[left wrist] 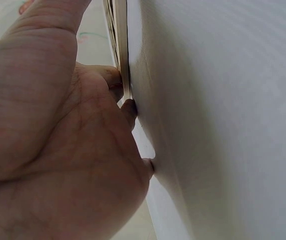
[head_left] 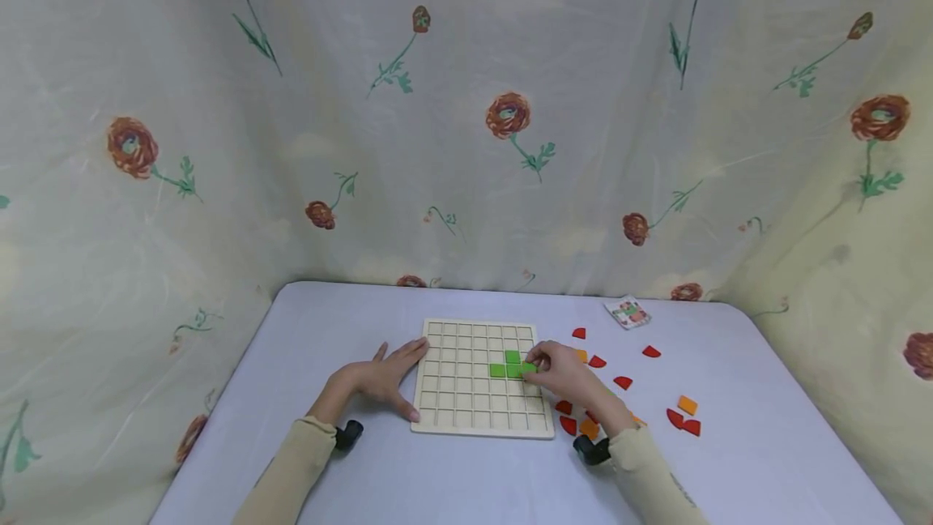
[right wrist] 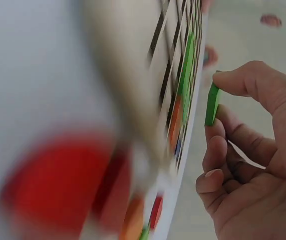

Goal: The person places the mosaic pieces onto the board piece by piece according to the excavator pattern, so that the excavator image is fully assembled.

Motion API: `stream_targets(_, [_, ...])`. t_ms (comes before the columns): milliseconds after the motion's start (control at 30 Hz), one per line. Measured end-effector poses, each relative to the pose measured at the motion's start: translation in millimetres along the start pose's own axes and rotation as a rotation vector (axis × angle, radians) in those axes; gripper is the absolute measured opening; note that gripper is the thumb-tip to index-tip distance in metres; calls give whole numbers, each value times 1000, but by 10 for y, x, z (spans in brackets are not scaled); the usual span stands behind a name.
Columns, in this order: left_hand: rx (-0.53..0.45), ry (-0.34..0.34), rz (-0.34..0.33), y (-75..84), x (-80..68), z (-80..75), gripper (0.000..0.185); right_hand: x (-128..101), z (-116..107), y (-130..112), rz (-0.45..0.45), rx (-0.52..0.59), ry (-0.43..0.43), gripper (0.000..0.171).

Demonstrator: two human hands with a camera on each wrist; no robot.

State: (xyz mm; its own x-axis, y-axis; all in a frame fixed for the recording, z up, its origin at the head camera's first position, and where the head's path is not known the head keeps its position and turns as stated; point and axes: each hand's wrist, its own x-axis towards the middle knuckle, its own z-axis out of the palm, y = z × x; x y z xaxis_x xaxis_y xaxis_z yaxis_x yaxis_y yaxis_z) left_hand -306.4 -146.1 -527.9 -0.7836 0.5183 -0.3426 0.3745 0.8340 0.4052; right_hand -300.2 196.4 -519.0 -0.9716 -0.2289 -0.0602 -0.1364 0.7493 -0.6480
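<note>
A pale square board (head_left: pixel 455 401) with a raised grid lies on the table. Several green square tiles (head_left: pixel 498 370) sit together in its cells, right of the middle. My left hand (head_left: pixel 382 377) is spread at the board's left edge, its fingers straight and touching the side, with the thumb at the near left corner. At the board's right side, my right hand (head_left: pixel 563 373) pinches a green square tile (right wrist: pixel 213 103) between thumb and fingertips. That tile is held on edge in the right wrist view, beside the grid.
Red quarter-round pieces (head_left: pixel 652 352) and orange square tiles (head_left: pixel 688 405) lie scattered right of the board, some partly hidden by the right forearm. A small printed card packet (head_left: pixel 628 312) lies near the table's back edge. A flowered curtain (head_left: pixel 452 144) hangs behind the table.
</note>
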Motion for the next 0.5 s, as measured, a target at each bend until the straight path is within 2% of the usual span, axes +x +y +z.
stream_targets(267, [-11,-4,2,7,-4,-9,125,166,351,-386,-211,-61,-77,18])
stream_targets(500, [-12,0,6,-20,1,-9,124,278,453,-477,-257,-138,-92,16])
